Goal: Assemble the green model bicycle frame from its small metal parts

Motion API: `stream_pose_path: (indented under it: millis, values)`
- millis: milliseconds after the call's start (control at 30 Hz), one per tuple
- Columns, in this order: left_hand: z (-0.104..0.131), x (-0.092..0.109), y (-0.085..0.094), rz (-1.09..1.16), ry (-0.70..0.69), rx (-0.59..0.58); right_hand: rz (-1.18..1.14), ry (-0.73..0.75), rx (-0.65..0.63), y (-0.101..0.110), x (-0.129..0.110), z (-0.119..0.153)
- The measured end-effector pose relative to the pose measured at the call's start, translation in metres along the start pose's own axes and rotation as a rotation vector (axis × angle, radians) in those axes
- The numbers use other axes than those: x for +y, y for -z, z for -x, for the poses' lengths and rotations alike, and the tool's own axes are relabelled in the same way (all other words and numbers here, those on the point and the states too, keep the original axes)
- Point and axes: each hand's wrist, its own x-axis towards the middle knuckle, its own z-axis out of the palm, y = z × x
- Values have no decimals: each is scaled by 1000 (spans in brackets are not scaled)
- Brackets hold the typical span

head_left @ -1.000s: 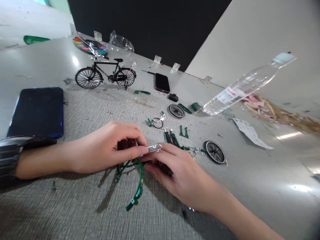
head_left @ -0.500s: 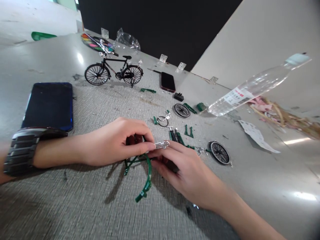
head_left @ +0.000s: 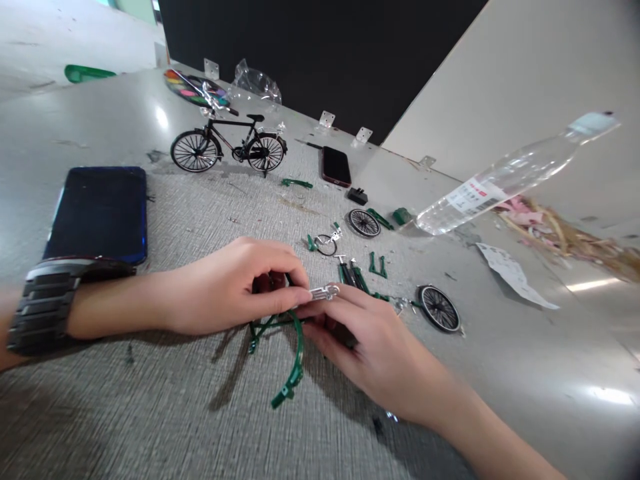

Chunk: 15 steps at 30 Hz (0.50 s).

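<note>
Left hand (head_left: pixel 240 287) pinching a small silver part (head_left: pixel 324 293) above a curved green piece (head_left: pixel 299 357), a person works at the frame's lower centre, right hand (head_left: pixel 375 340) alongside, its grip obscured, the pose barely changed from a second ago, suggesting unfinished handling.

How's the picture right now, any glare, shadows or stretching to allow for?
Head view: bright glare on the table, far right and upper left; head view: dark shadows around the right hand and green part; head view: bottle slants outward, probably wide-angle stretch.
</note>
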Motion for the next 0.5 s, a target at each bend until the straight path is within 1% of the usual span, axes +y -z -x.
stream_pose_path:
  millis: [500]
  values:
    - [0, 0, 0, 3, -9, -3, 24, 19, 8, 1, -2, -1]
